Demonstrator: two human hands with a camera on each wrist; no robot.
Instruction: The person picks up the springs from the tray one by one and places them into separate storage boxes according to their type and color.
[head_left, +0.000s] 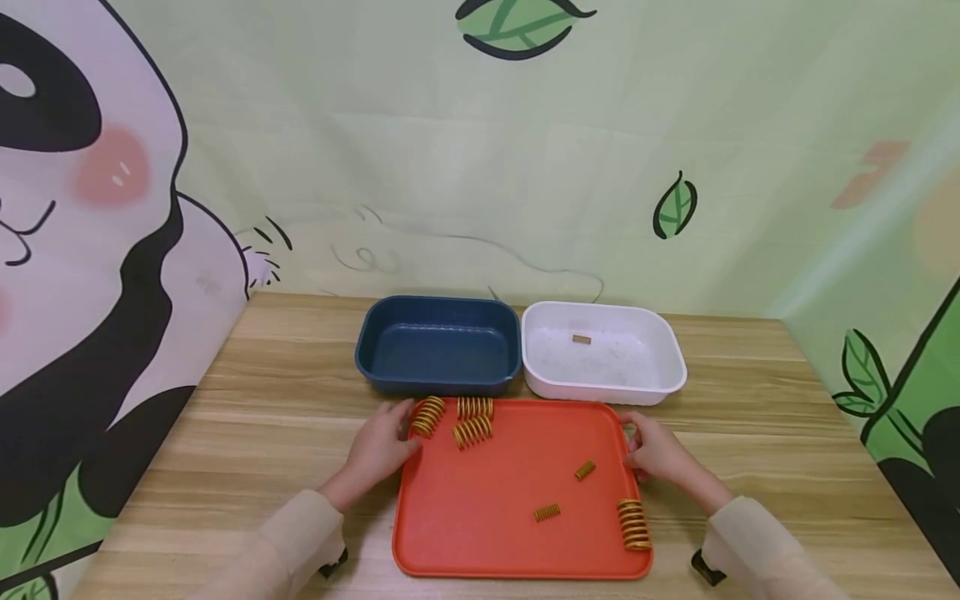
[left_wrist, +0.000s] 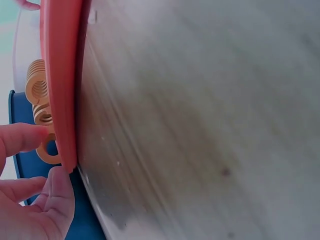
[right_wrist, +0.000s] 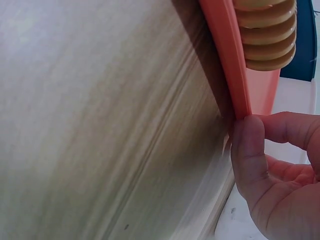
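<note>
A red tray (head_left: 517,492) lies between my hands over the wooden table. My left hand (head_left: 381,446) grips its upper left edge, thumb against the outer rim and a finger reaching over beside a large gold spring (head_left: 428,417). Opposite, my right hand (head_left: 656,450) pinches the right rim between thumb and finger, as the right wrist view shows. Two more large springs, one at the back rim (head_left: 475,407) and one in front of it (head_left: 472,432), sit at the upper left. Another large spring (head_left: 633,525) lies along the right edge. Two small springs (head_left: 585,470) (head_left: 547,512) rest toward the right.
Just behind the tray stand a dark blue bin (head_left: 438,385) and, beside it, a white bin (head_left: 607,390). A small brown piece (head_left: 581,339) lies in the white one. Wood-grain table (head_left: 300,400) extends on both sides, backed by a printed cloth (head_left: 420,167).
</note>
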